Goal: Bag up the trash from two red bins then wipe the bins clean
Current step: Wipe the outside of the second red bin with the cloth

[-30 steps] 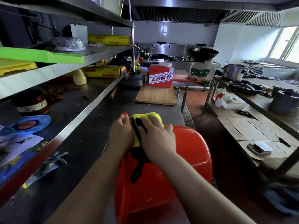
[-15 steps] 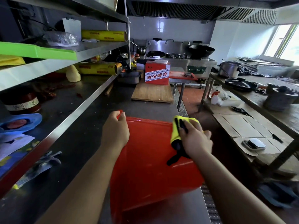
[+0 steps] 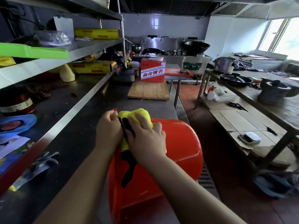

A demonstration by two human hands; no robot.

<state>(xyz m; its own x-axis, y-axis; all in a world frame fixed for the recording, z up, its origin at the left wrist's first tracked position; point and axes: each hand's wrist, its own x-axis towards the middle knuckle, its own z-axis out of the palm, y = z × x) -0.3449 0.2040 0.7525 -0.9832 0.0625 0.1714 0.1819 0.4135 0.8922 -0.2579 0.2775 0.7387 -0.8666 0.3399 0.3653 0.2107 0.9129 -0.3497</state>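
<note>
Bare left hand (image 3: 108, 128), right hand (image 3: 146, 140), forearms (image 3: 90, 173)

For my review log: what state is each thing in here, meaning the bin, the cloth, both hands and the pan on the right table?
Bin: lying on its side on the counter.
Cloth: bunched, pressed against the bin.
Left hand: grips the bin's far edge.
Right hand: presses the cloth onto the bin.
Pan: lid on.
</note>
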